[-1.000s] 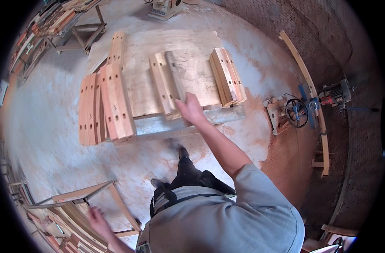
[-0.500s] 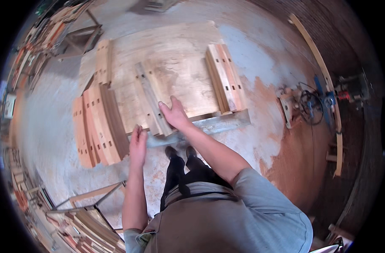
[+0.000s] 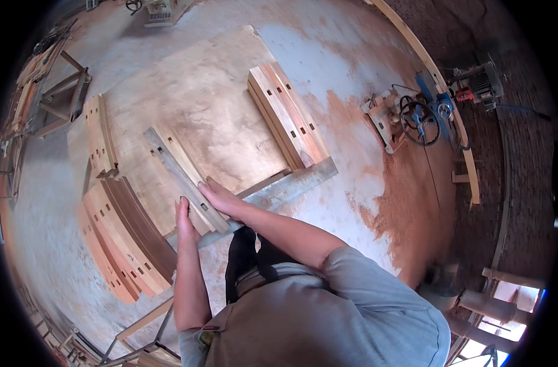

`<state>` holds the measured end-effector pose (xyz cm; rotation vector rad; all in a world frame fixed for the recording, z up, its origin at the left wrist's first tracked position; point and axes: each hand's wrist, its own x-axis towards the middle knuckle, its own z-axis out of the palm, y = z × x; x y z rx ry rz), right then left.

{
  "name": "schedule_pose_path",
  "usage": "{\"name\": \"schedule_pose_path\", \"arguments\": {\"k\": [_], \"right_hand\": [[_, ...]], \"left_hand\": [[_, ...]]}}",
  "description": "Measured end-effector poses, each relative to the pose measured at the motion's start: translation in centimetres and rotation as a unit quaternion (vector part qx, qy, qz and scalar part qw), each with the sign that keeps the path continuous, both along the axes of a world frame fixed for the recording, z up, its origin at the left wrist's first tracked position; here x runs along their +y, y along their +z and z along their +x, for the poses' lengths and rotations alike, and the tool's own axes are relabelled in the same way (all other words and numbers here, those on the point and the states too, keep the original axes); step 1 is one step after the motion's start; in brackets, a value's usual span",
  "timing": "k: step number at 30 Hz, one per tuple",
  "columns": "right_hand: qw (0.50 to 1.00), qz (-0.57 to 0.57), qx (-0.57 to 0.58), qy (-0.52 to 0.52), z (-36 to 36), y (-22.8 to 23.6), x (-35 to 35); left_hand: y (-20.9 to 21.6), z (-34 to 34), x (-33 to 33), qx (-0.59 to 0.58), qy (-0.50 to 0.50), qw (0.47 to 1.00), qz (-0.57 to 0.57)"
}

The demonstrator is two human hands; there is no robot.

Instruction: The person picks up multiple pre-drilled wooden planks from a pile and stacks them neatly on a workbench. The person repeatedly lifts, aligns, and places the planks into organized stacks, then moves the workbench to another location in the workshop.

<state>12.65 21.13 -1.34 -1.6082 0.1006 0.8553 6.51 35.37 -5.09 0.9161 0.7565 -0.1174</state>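
Observation:
A small group of wooden slats point(image 3: 182, 174), with dark rectangular slots cut near their ends, lies side by side on a broad plywood sheet point(image 3: 196, 85). My left hand point(image 3: 186, 221) presses against the left side of the slats near their close end, its thumb up and its other fingers partly hidden. On the opposite side my right hand point(image 3: 223, 200) holds the right edge, thumb on top. Between both hands the near ends of the slats are squeezed together. One slat is greyish, its neighbours pale yellow.
Slotted slats stand in a stack point(image 3: 129, 238) at the left, with a smaller stack point(image 3: 100, 134) beyond. Another stack point(image 3: 282, 116) sits at the sheet's right. A blue machine with a handwheel point(image 3: 420, 120) and a long curved wooden strip point(image 3: 468, 156) are farther right.
My left hand has come in against the slats' left side. My right hand, spread before, now lies along their right edge. The whole view has turned, shifting the stacks in the picture.

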Motion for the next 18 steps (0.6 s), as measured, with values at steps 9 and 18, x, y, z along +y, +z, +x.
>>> {"name": "schedule_pose_path", "arguments": {"k": [9,18], "right_hand": [[0.998,-0.032,-0.051,-0.017,5.3,-1.5,-6.9],[0.995,-0.01,-0.014,-0.099,9.5,-4.5,-17.5]], "left_hand": [[-1.9,5.2,-6.2,-0.024,-0.023,0.998,-0.05],[-1.4,12.3,-18.0,-0.021,-0.087,0.996,-0.014]]}}
